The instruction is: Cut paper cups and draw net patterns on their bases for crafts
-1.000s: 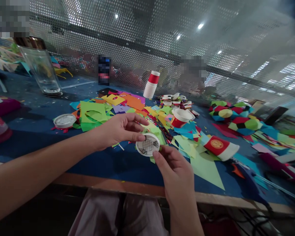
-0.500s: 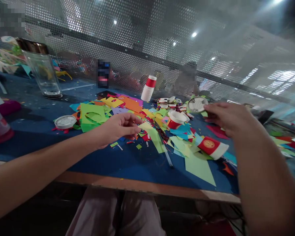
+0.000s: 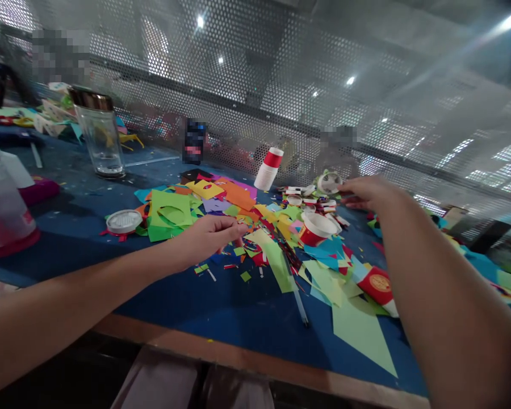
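Observation:
My right hand [image 3: 366, 193] reaches across the table with its fingertips at the right edge of a round white cup base [image 3: 330, 182] that has green bits around its rim. The base is tilted toward me beside a heap of small red and white pieces [image 3: 304, 199]. Over the paper scraps, my left hand [image 3: 215, 236] has thumb and forefinger pressed together; whatever lies between them is too small to make out. A pale green paper strip [image 3: 275, 258] is just right of that hand. Another round white cup base [image 3: 124, 221] with red tabs sits to the left.
A stack of paper cups [image 3: 269, 168] stands near the perforated metal screen [image 3: 238, 79]. A cut cup [image 3: 317, 228], a red and white cup [image 3: 377, 287], coloured paper [image 3: 170, 210] and a pen [image 3: 300, 307] lie about. A glass bottle [image 3: 100, 136] stands at the left.
My right hand has moved away from me and slightly left with the round cup base, to the heap of pieces. My left hand's thumb and forefinger have closed together. The view has shifted.

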`<state>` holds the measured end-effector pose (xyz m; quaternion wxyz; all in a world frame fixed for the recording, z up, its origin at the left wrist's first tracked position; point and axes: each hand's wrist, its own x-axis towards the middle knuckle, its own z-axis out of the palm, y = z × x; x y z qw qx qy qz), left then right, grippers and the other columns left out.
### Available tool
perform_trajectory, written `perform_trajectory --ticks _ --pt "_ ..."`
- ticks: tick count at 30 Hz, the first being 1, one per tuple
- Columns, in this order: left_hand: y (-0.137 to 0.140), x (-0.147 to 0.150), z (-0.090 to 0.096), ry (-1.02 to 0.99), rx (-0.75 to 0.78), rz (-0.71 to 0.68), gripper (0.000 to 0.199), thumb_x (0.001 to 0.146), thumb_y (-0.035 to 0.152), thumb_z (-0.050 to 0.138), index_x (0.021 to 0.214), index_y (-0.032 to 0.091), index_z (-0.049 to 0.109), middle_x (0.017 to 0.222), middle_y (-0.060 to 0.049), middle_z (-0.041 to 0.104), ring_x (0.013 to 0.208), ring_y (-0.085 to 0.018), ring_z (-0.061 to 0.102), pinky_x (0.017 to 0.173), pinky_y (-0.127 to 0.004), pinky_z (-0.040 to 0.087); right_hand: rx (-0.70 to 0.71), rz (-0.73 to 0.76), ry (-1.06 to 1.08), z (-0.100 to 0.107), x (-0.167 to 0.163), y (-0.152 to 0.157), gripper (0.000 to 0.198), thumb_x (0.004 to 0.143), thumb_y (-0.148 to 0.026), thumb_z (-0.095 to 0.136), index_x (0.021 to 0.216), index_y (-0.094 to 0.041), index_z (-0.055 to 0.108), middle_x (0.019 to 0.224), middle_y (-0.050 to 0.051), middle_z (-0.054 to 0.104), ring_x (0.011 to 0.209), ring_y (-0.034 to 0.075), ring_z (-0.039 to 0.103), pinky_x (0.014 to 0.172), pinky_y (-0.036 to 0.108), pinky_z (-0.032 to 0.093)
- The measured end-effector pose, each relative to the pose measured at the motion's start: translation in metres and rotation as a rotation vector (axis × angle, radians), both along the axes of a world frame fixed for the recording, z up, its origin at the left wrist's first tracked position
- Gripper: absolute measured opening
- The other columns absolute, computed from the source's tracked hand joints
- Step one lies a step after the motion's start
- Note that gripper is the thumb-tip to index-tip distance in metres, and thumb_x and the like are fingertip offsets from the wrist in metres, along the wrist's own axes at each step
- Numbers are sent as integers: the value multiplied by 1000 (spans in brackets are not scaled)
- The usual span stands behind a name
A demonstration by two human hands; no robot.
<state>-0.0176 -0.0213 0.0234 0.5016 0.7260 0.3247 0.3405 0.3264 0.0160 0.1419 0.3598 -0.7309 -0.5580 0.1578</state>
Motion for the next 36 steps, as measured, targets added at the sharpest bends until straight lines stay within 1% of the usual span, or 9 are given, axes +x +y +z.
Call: perform_trajectory --ticks 3,6,9,11,13,16,21,30,36 --pt "7 -2 -2 -20 79 39 32 87 46 62 72 18 64 53 5 47 50 -10 41 48 -22 30 -83 -47 38 3 -16 -7 27 100 -34 62 120 -16 64 117 9 67 95 20 68 80 38 60" --pt "11 -2 0 -60 148 84 25 80 42 72 81 17 67 65 2 58 61 -12 50 55 -24 37 -86 54 73 4 -48 -24 16 96 -29 66 106 -16 67 96 3 69 73 14 65 65 29 57" --pt "11 2 5 -134 170 74 41 73 40 80 104 17 68 92 -5 70 81 -17 62 69 -28 49 -61 194 108 2 -87 -51 8 84 -27 78 84 -21 74 70 2 68 61 14 60 57 28 50" --pt "10 6 7 -206 157 35 54 70 40 83 115 16 64 112 -10 70 96 -21 66 80 -33 54 -69 279 122 -1 -110 -71 10 76 -27 83 78 -22 76 68 3 70 62 16 60 58 30 50" --pt "9 8 8 -289 140 -10 56 72 41 81 119 16 61 120 -12 69 103 -22 68 86 -35 56 -99 387 164 -4 -124 -88 18 70 -33 87 80 -22 77 71 3 72 62 16 60 58 30 49" --pt "4 7 8 -380 129 -50 43 74 42 79 106 16 65 105 -9 74 95 -20 70 83 -32 58 -118 466 245 -7 -132 -101 24 68 -39 87 80 -22 76 70 2 70 60 14 58 55 29 47" --pt "-6 3 5 -412 129 -33 25 78 37 77 90 16 70 81 -3 74 75 -14 70 72 -26 58 -120 424 275 -12 -128 -100 32 67 -43 88 82 -19 74 68 1 68 59 12 57 54 27 47" --pt "-9 6 -3 -349 154 -13 19 82 35 67 82 16 68 71 -2 70 64 -11 65 62 -22 53 -169 444 285 -22 -122 -103 39 64 -50 90 81 -19 74 70 0 67 63 12 56 62 28 48" --pt "-10 0 3 -295 241 49 15 77 31 68 76 17 67 67 0 66 61 -10 56 57 -22 45 -147 381 307 -29 -113 -105 41 61 -50 91 82 -19 75 76 3 70 66 15 59 64 30 50"
